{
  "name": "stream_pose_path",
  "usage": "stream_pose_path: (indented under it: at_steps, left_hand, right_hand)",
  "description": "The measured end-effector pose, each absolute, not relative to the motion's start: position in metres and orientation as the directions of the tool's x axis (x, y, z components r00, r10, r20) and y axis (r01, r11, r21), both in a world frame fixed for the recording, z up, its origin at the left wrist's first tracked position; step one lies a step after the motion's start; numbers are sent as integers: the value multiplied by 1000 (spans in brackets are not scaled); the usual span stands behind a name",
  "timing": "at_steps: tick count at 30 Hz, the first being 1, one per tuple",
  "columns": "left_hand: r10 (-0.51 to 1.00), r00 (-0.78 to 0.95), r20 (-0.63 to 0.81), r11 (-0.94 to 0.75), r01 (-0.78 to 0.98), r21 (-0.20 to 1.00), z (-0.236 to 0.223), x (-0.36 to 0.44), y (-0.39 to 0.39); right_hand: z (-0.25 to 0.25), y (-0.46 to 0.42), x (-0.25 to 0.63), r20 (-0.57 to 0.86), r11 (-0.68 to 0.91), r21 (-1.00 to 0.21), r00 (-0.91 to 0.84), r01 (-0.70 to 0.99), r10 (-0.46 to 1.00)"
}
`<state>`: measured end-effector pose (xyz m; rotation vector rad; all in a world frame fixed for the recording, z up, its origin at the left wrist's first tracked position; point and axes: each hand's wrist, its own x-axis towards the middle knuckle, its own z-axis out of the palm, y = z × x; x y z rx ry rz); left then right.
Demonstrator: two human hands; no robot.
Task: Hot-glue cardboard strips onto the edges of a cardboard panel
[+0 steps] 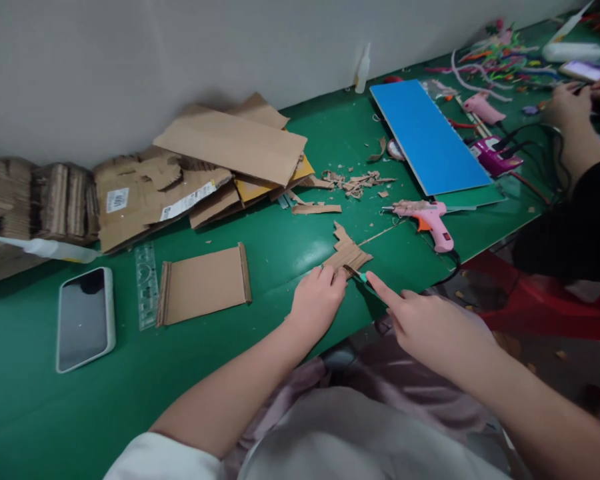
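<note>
My left hand [316, 299] is closed with bent fingers over a small, jagged-edged piece of cardboard [351, 253], holding it against the green table near its front edge. In my right hand [430, 327] is a craft knife with a teal handle [364, 277]. The index finger lies along the top of the knife, and the blade touches the cardboard beside my left fingertips. Part of the cardboard is hidden under my left hand. To the left lies a flat cardboard panel [203, 283] with rolled strips along two sides.
A pink glue gun [427, 220] lies right of the cutting spot, before a blue board [430, 140]. Cardboard scraps [357, 183] and stacked sheets [235, 143] lie behind. A phone [84, 320] and clear ruler [147, 285] lie left. Another person's hand [570, 107] works at right.
</note>
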<state>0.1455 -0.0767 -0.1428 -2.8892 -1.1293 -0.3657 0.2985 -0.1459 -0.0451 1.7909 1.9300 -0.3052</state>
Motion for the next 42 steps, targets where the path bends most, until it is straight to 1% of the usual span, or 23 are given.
stream_pose_path:
  at_steps: [4, 9, 13, 17, 21, 23, 25, 26, 27, 28, 29, 30, 31, 32, 33, 34, 36, 37, 39, 40, 41, 42]
  left_hand:
    - [660, 714, 235, -740, 672, 35, -145, 145, -77]
    - [662, 708, 247, -733, 680, 16, -147, 146, -76]
    - [659, 700, 274, -732, 680, 24, -147, 146, -75]
    - [668, 696, 263, -729, 683, 43, -146, 146, -73]
    - [633, 744, 214, -767, 639, 51, -142, 144, -70]
    - [599, 779, 185, -798, 601, 55, -135, 139, -67]
    - [597, 783, 177, -802, 590, 94, -123, 132, -61]
    - [618, 763, 191, -786, 600, 146, -116, 127, -57]
    - [656, 721, 222, -754, 616, 227, -108, 123, -54]
    - [713, 653, 255, -698, 628, 343, -101, 118, -50]
    - [788, 554, 269, -607, 625, 491, -94, 113, -46]
    - [865, 441, 241, -480, 582, 656, -88, 109, -43]
    - [928, 334, 164, -321, 493, 809, -84, 106, -41]
    - [965, 256, 52, -147, 366, 919, -82, 104, -39]
    - [973, 221, -68, 17, 225, 974, -81, 103, -38]
    - [961, 219, -168, 151, 94, 984, -82, 102, -38]
    - [929, 251, -271, 301, -87, 950, -86, 103, -40]
    - [918, 273, -289, 335, -141, 931, -89, 105, -42]
    - [899, 325, -292, 368, -203, 907, -93, 108, -47]
    - [888, 357, -290, 380, -214, 900, -94, 110, -50]
    - [875, 389, -288, 390, -214, 896, -95, 112, -53]
    - [864, 415, -286, 397, -210, 894, -96, 114, -55]
  right_hand:
    - [-47, -154, 299, -442, 106, 191, -11, 976, 897]
    - [-49, -165, 302, -411, 90, 166, -14, 982, 912]
    - [-56, -173, 307, -377, 81, 143, -21, 986, 926]
    - [-73, -190, 319, -312, 98, 52, -78, 994, 947]
    - [-84, -201, 331, -247, 87, -50, -97, 995, 964]
    - [-84, -201, 336, -187, 43, -99, -61, 994, 980]
    - [-83, -196, 340, -113, -50, -143, 33, 988, 993]
    - [-83, -191, 342, -76, -97, -159, 86, 983, 993]
    - [-84, -186, 344, -42, -136, -166, 131, 977, 990]
    - [-86, -180, 345, -12, -162, -169, 163, 972, 987]
    - [-89, -173, 347, 11, -171, -172, 175, 970, 984]
    - [-92, -166, 347, 31, -167, -177, 175, 970, 984]
    - [-96, -159, 348, 44, -159, -192, 170, 968, 984]
    - [-100, -151, 347, 53, -159, -223, 175, 962, 983]
    - [-103, -144, 347, 65, -168, -276, 193, 946, 979]
    - [-106, -138, 345, 77, -189, -354, 230, 916, 970]
    - [-109, -127, 338, 54, -251, -562, 338, 788, 940]
    - [-109, -123, 333, 19, -272, -682, 388, 679, 921]
    - [-107, -116, 318, -74, -266, -885, 450, 381, 890]
    - [-106, -114, 310, -110, -229, -951, 461, 210, 881]
    - [-104, -111, 301, -139, -187, -981, 465, 59, 875]
    - [-102, -109, 293, -161, -161, -986, 441, -38, 883]
